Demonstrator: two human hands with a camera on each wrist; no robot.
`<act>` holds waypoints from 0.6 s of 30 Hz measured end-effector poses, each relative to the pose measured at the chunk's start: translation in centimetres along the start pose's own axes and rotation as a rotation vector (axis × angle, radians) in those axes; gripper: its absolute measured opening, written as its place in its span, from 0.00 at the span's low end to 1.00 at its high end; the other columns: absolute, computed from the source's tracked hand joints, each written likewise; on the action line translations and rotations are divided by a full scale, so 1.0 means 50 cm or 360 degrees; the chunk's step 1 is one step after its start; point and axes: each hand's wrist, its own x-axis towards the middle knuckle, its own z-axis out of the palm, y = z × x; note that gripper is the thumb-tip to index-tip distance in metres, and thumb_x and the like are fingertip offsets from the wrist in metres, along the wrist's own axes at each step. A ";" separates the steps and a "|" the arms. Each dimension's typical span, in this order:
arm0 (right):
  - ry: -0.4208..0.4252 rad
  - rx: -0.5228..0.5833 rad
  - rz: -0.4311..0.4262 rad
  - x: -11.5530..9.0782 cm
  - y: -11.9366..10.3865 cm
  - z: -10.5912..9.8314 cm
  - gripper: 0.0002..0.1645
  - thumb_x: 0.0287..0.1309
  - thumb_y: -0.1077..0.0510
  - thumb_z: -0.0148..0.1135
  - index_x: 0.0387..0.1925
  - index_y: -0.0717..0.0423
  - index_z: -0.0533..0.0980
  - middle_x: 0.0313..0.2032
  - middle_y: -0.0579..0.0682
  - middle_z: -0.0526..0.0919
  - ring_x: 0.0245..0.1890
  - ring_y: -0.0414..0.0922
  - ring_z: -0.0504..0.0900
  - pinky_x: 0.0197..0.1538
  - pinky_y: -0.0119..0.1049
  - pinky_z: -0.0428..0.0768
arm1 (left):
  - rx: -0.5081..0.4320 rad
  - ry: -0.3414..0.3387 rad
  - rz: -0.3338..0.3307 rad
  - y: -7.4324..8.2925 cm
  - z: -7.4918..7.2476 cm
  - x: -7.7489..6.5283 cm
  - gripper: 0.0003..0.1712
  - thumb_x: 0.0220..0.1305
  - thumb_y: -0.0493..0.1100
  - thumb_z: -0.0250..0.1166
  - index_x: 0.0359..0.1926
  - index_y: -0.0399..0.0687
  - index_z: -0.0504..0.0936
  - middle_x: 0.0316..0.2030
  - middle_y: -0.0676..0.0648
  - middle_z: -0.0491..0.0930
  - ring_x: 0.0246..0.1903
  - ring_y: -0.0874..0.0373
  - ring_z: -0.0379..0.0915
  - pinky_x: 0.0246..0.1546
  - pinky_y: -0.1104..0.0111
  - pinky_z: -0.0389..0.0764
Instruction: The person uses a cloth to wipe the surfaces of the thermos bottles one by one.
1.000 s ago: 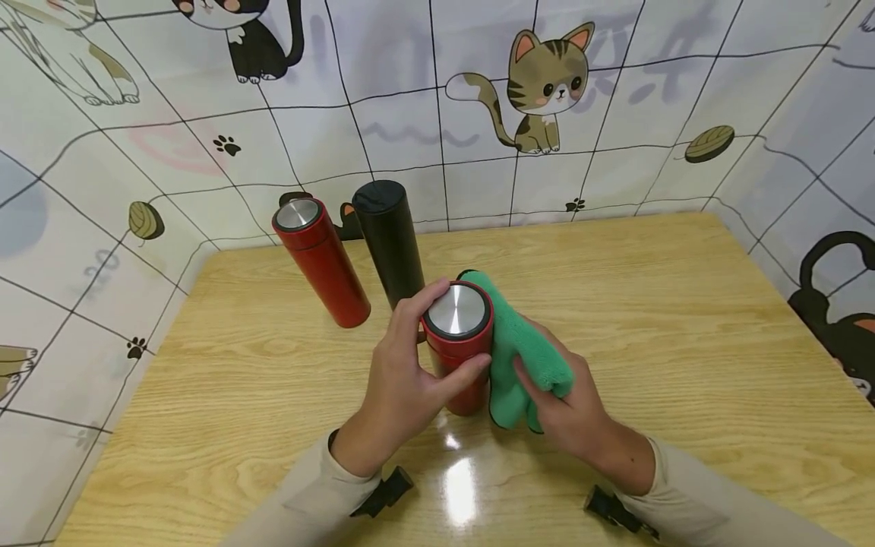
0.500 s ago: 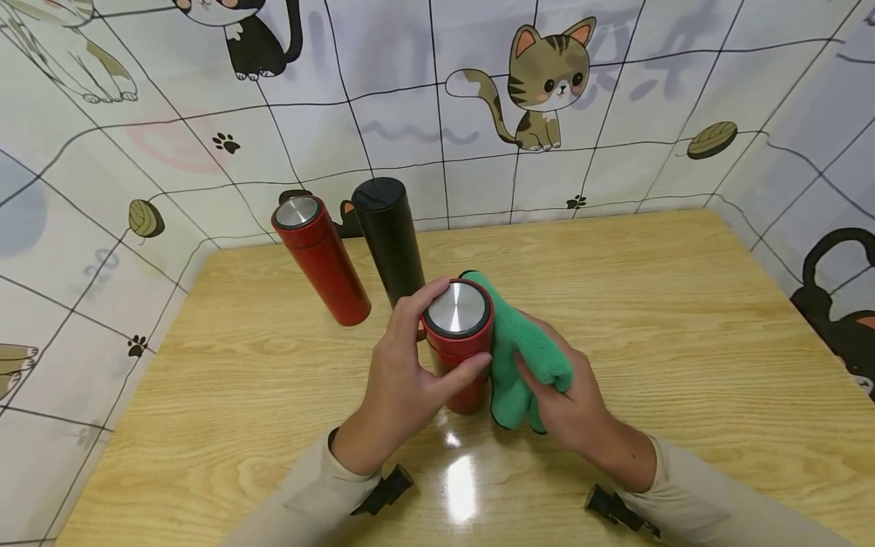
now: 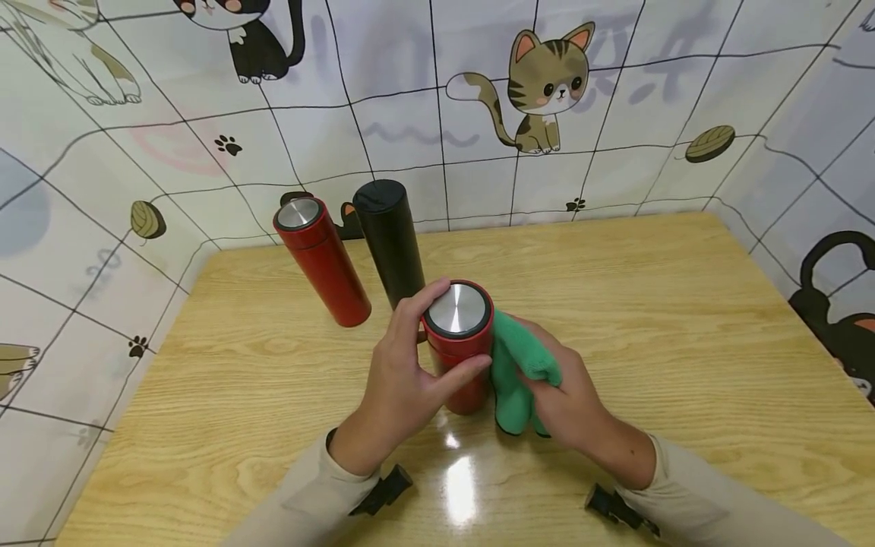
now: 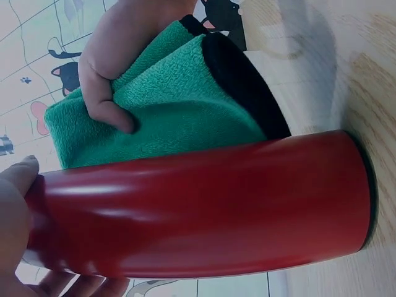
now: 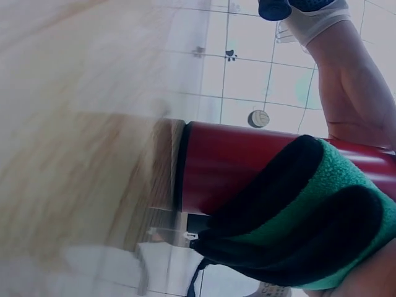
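Upright on the table (image 3: 225, 395) stands a red thermos bottle (image 4: 216, 210) with a brushed silver lid top (image 3: 458, 310). My left hand (image 3: 403, 376) grips it around the upper part, thumb in front and fingers on the far side. In my right hand (image 3: 570, 395) is a folded green cloth (image 4: 161, 111) with black edging. The cloth lies against the bottle's right side, and in the right wrist view the dark-edged folds (image 5: 291, 185) overlap the red wall. The fingertips behind the cloth are hidden in the head view.
Behind my left hand stands a black tumbler (image 3: 393, 243), its base hidden. A second red thermos bottle (image 3: 324, 262) stands to its left. A wall covering with cat drawings (image 3: 547, 91) borders the table at the back and sides.
My right hand and the cloth have shifted slightly; the cloth's upper corner, earlier showing beside the lid, is now lower and behind the bottle. The left hand and bottle stay put.
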 end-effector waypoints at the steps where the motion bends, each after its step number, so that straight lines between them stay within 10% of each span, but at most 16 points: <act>1: 0.0017 0.0021 -0.0030 0.000 -0.001 0.000 0.38 0.61 0.80 0.46 0.69 0.54 0.69 0.65 0.45 0.77 0.63 0.37 0.76 0.64 0.26 0.74 | -0.0002 -0.0007 0.0000 0.001 0.000 0.000 0.53 0.50 0.45 0.80 0.73 0.49 0.60 0.59 0.44 0.73 0.59 0.55 0.74 0.49 0.62 0.86; 9: 0.0096 0.0127 -0.0111 -0.002 -0.015 0.000 0.34 0.62 0.80 0.48 0.68 0.63 0.68 0.64 0.44 0.77 0.61 0.36 0.77 0.62 0.24 0.75 | -0.0033 -0.0109 -0.0063 0.009 -0.016 0.008 0.53 0.50 0.46 0.80 0.73 0.53 0.60 0.66 0.48 0.70 0.60 0.57 0.73 0.51 0.63 0.85; 18: -0.0020 0.0038 0.0114 -0.005 -0.006 0.001 0.39 0.62 0.70 0.62 0.72 0.44 0.66 0.63 0.45 0.79 0.57 0.36 0.81 0.58 0.27 0.79 | -0.0084 -0.0189 -0.0075 0.004 -0.029 0.010 0.53 0.50 0.46 0.80 0.72 0.53 0.60 0.63 0.49 0.75 0.60 0.58 0.74 0.49 0.61 0.85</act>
